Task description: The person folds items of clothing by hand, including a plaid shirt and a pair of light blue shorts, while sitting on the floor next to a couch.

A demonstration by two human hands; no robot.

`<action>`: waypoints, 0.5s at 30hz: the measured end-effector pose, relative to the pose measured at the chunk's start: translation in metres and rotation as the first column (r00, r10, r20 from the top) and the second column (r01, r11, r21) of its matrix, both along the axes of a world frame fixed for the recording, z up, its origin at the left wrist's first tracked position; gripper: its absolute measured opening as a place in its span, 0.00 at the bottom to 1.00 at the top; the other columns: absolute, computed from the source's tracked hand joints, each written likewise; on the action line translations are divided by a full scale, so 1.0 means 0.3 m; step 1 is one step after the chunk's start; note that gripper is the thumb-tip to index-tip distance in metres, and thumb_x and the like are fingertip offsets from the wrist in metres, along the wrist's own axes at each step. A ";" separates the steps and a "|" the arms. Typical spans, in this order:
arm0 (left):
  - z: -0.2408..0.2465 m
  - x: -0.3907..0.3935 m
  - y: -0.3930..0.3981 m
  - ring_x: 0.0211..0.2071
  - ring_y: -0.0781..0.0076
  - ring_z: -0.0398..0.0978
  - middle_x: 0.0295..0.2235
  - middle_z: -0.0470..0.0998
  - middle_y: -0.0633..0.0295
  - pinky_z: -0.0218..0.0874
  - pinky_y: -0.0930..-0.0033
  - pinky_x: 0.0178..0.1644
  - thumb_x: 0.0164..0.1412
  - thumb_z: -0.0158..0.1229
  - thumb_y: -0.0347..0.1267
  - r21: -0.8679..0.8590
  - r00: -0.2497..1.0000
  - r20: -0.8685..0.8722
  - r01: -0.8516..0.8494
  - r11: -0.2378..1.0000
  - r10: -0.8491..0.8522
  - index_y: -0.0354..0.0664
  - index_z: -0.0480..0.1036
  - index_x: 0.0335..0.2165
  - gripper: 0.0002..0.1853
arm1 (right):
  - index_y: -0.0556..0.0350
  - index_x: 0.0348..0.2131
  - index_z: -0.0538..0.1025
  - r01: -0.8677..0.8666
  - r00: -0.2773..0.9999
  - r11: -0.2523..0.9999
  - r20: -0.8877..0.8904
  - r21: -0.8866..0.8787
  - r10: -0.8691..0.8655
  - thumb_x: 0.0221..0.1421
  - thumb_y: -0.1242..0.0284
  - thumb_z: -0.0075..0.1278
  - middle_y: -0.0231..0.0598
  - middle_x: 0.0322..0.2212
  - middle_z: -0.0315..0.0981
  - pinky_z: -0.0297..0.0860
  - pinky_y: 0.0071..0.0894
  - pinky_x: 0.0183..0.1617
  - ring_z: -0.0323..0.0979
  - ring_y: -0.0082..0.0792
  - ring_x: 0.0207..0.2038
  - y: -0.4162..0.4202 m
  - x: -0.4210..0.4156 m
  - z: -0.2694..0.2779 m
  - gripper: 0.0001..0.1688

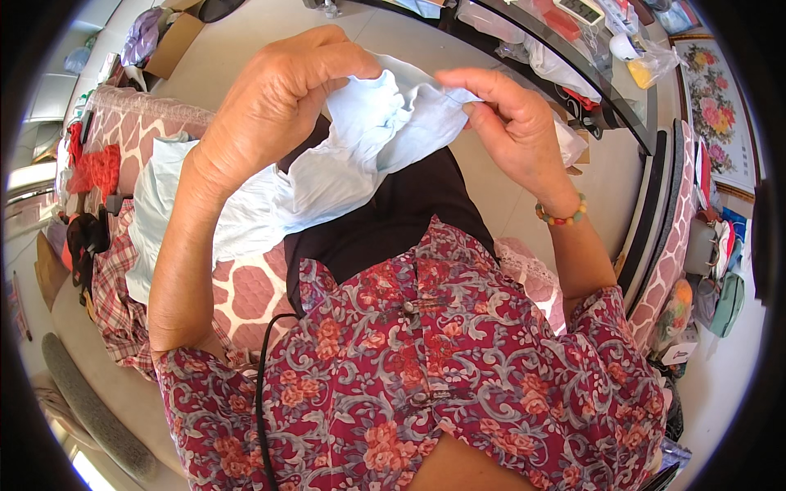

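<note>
A pale blue garment (344,166) of thin, creased fabric is stretched in the air between my hands. My left hand (288,92) grips a gathered part of it near the top, with the fingertips partly hidden behind the folds. Between thumb and forefinger, my right hand (509,116) pinches an edge of the same cloth. The rest of the garment trails down to the left, across my dark trousers (405,208) and behind my left forearm, onto the seat beside me. Its overall shape is hard to tell from the folds.
I sit on a pink and white patterned seat cover (252,288). A plaid cloth (116,288) and a red lacy cloth (98,169) lie to the left. Ahead stands a dark-edged glass table (614,104) loaded with bags. A cardboard box (175,46) sits far left; a black cable (263,380) hangs down my front.
</note>
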State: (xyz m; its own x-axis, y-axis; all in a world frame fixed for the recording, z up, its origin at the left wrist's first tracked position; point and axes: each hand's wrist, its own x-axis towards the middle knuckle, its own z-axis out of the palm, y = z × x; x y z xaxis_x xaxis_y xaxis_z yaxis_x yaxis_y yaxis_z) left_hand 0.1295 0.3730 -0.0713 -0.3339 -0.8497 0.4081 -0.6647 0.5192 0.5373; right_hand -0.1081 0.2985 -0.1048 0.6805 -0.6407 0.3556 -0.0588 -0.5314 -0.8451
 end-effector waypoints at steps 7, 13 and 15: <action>-0.008 0.013 -0.009 0.27 0.71 0.66 0.25 0.66 0.62 0.59 0.76 0.32 0.48 0.46 0.14 -0.004 0.999 -0.032 -0.021 1.000 0.021 0.37 0.67 0.30 0.11 | 0.52 0.39 0.74 -0.256 0.964 0.960 -0.108 -0.117 0.244 0.42 0.86 0.41 0.37 0.32 0.72 0.64 0.20 0.35 0.68 0.27 0.26 -0.054 -0.033 -0.027 0.22; 0.013 -0.009 -0.008 0.26 0.75 0.65 0.24 0.65 0.62 0.58 0.77 0.32 0.48 0.46 0.15 0.074 0.995 -0.066 -0.069 0.995 0.074 0.34 0.65 0.29 0.08 | 0.50 0.49 0.67 -0.212 0.977 0.967 -0.029 -0.143 0.210 0.40 0.79 0.56 0.39 0.44 0.66 0.64 0.25 0.44 0.67 0.30 0.42 -0.025 0.018 0.003 0.33; 0.006 -0.011 -0.015 0.26 0.76 0.64 0.24 0.65 0.63 0.58 0.77 0.32 0.48 0.46 0.15 0.046 0.997 -0.062 -0.047 0.998 0.049 0.34 0.65 0.29 0.08 | 0.51 0.48 0.68 -0.127 0.989 0.980 0.061 -0.155 0.138 0.38 0.75 0.59 0.40 0.46 0.65 0.62 0.27 0.47 0.64 0.31 0.46 -0.019 0.057 -0.007 0.33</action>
